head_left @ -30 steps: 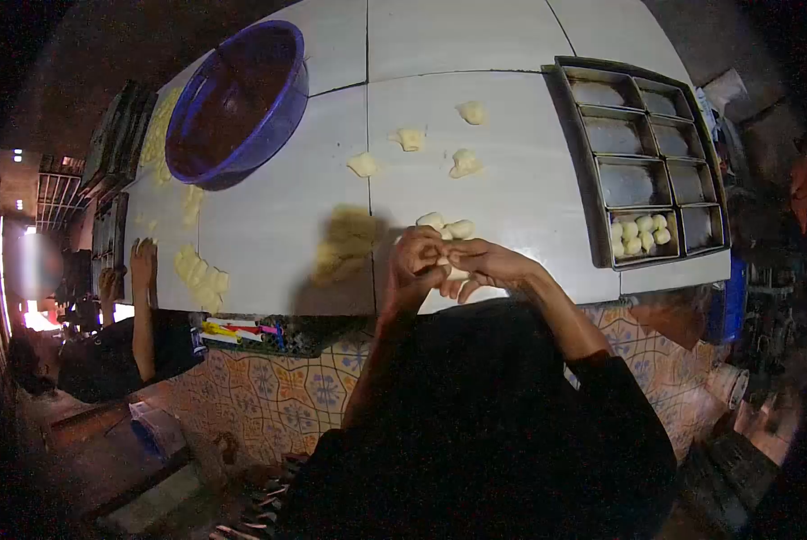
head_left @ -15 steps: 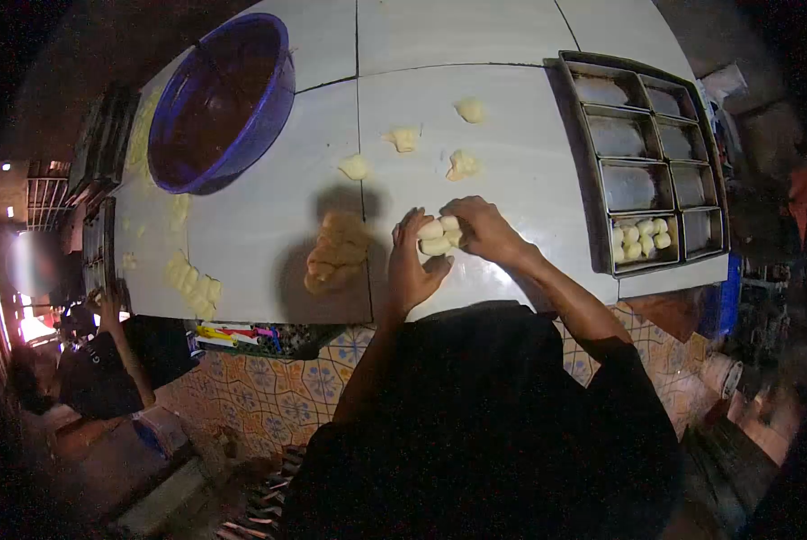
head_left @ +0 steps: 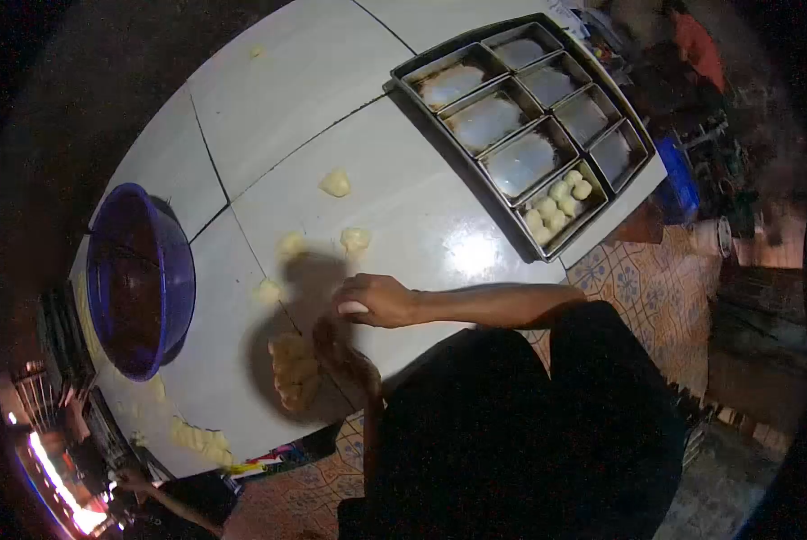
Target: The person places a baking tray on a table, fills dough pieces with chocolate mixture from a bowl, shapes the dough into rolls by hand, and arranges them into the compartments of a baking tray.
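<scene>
Your right hand [head_left: 384, 301]: fingers curl round a dough piece [head_left: 353, 309]; your left hand [head_left: 348, 358]: shadowed, finger opening unclear; tray [head_left: 511, 138]: dough balls [head_left: 558, 206] in one compartment; counter [head_left: 282, 207]: loose lumps [head_left: 335, 184] lie unplaced

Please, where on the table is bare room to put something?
Bare: between the loose dough pieces and the tin tray, and between those pieces and the purple basin. Crowded: around the left hand and right hand, beside the dough cluster.
</scene>
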Tool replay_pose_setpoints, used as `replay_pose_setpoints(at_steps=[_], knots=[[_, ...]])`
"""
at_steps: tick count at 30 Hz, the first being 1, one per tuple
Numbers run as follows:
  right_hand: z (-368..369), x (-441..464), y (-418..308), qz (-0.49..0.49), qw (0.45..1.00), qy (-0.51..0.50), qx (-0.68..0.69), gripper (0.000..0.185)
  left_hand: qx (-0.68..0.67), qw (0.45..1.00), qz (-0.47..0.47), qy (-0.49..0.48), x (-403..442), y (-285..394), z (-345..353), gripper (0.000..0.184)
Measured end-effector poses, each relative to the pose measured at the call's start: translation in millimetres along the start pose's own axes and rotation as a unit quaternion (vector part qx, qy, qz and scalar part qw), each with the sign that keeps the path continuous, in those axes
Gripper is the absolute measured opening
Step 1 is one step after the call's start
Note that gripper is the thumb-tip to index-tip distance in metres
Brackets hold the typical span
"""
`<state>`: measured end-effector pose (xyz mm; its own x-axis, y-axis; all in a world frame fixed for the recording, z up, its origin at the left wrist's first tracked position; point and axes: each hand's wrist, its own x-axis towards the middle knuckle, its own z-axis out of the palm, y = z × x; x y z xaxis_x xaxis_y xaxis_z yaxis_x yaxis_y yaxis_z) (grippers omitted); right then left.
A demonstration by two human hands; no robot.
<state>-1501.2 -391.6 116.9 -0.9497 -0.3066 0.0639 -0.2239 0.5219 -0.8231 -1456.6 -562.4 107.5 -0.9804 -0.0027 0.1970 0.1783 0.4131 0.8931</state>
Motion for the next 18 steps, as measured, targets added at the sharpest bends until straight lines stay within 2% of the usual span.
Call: replay_pose_setpoints(at_steps=[1, 2, 3, 4, 5, 6, 7, 9, 11, 12, 13, 15, 16, 17, 18], knots=[[-14, -1, -8, 0.072, 0.989, 0.046, 0.12, 0.031, -0.017, 1.0, -0.008, 0.009, -1, -2, 2, 0.046], [-29, -8, -8, 0.142, 0.948, 0.087, 0.272, 0.034, -0.025, 0.999, -0.014, 0.015, -1, -2, 4, 0.046], [-43, -14, -2, 0.205, 0.877, 0.125, 0.417, 0.037, -0.03, 0.999, -0.018, 0.017, 2, -3, 5, 0.046], [-51, -20, 23, 0.258, 0.67, 0.174, 0.674, 0.047, -0.037, 0.999, -0.02, 0.019, 4, -5, 6, 0.045], [-84, -40, 15, 0.201, 0.64, 0.203, 0.713, 0.052, -0.038, 0.999, -0.021, 0.021, 4, -5, 8, 0.045], [-116, -56, 4, 0.195, 0.641, 0.283, 0.686, 0.055, -0.038, 0.999, -0.021, 0.023, 4, -5, 8, 0.044], [-131, -78, 27, 0.089, 0.624, 0.313, 0.71, 0.055, -0.038, 0.999, -0.022, 0.025, 6, -5, 8, 0.044], [-187, -108, 48, 0.199, 0.678, 0.436, 0.558, 0.055, -0.04, 0.999, -0.02, 0.024, 4, -5, 9, 0.043], [-226, -134, 88, 0.225, 0.681, 0.485, 0.5, 0.043, -0.045, 0.999, -0.019, 0.023, 5, -7, 11, 0.042], [-241, -146, 112, 0.218, 0.709, 0.492, 0.457, 0.04, -0.046, 0.999, -0.018, 0.023, 5, -8, 11, 0.041], [-253, -151, 135, 0.293, 0.675, 0.536, 0.414, 0.038, -0.048, 0.998, -0.017, 0.023, 5, -8, 13, 0.041], [-267, -162, 142, 0.314, 0.717, 0.47, 0.408, 0.036, -0.052, 0.998, -0.017, 0.021, 4, -9, 12, 0.04], [-267, -164, 161, 0.303, 0.679, 0.485, 0.46, 0.033, -0.053, 0.998, -0.016, 0.021, 4, -9, 13, 0.04], [-267, -172, 177, 0.334, 0.71, 0.477, 0.396, 0.035, -0.056, 0.998, -0.017, 0.023, 3, -10, 14, 0.039], [-268, -168, 158, 0.348, 0.75, 0.461, 0.322, 0.038, -0.059, 0.998, -0.019, 0.024, 3, -11, 14, 0.039]])
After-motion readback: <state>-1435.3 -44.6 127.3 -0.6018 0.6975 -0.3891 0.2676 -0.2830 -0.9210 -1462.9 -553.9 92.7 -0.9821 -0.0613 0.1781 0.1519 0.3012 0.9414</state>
